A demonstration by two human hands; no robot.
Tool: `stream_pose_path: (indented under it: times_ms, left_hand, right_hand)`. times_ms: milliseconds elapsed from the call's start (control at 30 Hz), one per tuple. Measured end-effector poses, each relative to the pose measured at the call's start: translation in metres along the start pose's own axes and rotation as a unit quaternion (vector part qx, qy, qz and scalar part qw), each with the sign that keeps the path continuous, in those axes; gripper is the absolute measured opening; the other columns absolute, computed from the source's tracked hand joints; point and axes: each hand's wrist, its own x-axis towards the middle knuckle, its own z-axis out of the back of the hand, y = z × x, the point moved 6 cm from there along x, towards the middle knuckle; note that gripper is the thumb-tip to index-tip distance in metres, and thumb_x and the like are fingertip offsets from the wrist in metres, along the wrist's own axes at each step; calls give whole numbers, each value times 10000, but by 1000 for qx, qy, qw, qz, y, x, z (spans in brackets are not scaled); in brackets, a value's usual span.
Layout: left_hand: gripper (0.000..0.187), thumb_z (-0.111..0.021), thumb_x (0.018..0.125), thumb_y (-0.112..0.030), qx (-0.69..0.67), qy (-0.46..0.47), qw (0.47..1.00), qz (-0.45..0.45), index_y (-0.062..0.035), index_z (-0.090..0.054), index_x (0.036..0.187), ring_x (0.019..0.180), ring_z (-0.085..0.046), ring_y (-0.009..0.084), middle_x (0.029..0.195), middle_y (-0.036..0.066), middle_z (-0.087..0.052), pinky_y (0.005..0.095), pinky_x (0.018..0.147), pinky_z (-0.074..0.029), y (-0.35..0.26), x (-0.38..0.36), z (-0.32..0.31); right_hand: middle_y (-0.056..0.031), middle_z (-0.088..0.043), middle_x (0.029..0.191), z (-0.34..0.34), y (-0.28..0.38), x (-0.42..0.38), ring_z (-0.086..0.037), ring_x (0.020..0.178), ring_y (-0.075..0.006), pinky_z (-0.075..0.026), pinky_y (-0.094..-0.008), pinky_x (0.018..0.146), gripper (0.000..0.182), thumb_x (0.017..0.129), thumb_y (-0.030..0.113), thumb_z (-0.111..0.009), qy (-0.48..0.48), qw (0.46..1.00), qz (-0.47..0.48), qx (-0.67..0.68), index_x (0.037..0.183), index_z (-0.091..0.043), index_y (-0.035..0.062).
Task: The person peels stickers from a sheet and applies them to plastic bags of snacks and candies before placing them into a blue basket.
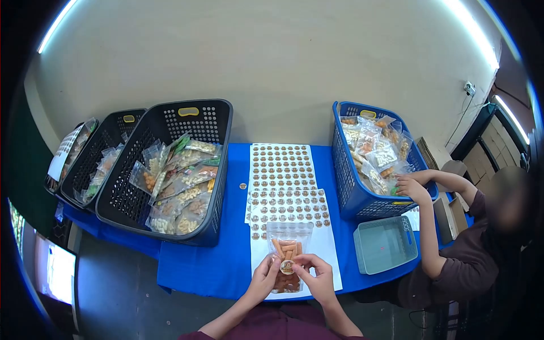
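Observation:
A clear zip pouch point(290, 249) of orange-brown stick snacks is upright between my hands, close to the table's front edge. My left hand point(265, 276) is closed on the pouch's left side, its thumb near a round brown-and-white sticker point(287, 267) on the front. On the other side my right hand point(316, 276) grips the pouch, thumb against the sticker's edge. Behind and beneath the pouch lie white sticker sheets point(283, 170) with rows of round labels; many spots on the nearest sheet are bare.
Black baskets point(224, 170) of snack pouches stand at the left. A blue basket point(345, 192) of pouches stands at the right, with a co-worker's hands point(416, 184) at its rim. In front of it sits a translucent bin point(386, 269). One loose sticker point(243, 186) lies on the blue tablecloth point(187, 266).

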Motion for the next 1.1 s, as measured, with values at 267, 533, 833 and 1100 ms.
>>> stream_pose_path:
  times_ms: [267,533,833,1100]
  left_hand:
    - [313,-411,892,-255,32,-21,999,-21,14,-450,1048,810,-477,56,879,43,-528,204,698,-408,0,2,7]
    - [292,-399,898,-254,24,-54,998,-10,12,-471,992,771,-471,48,830,28,-530,205,672,-412,-3,0,13]
    - [305,-373,906,-257,5,-36,999,-8,19,-466,998,798,-469,56,845,40,-532,210,699,-409,-3,-3,6]
    - [299,-399,896,-254,30,-4,999,-24,17,-464,1006,793,-472,57,851,38,-531,215,693,-411,-1,-5,1]
  right_hand:
    - [-23,-574,716,-5,2,7,-425,579,-24,-331,-158,531,269,709,26,-634,4,1000,-29,0,934,-492,-10]
    - [-33,-578,708,-5,-2,11,-425,600,-20,-333,-153,551,324,705,9,-639,54,988,-65,129,970,-453,-4]
    - [-39,-585,694,-1,-2,4,-444,586,-22,-343,-155,551,342,702,12,-644,30,998,-36,51,969,-430,-6]
    - [-35,-585,686,4,-1,-2,-432,566,-20,-334,-149,541,355,698,17,-645,5,998,-40,49,974,-424,-4]
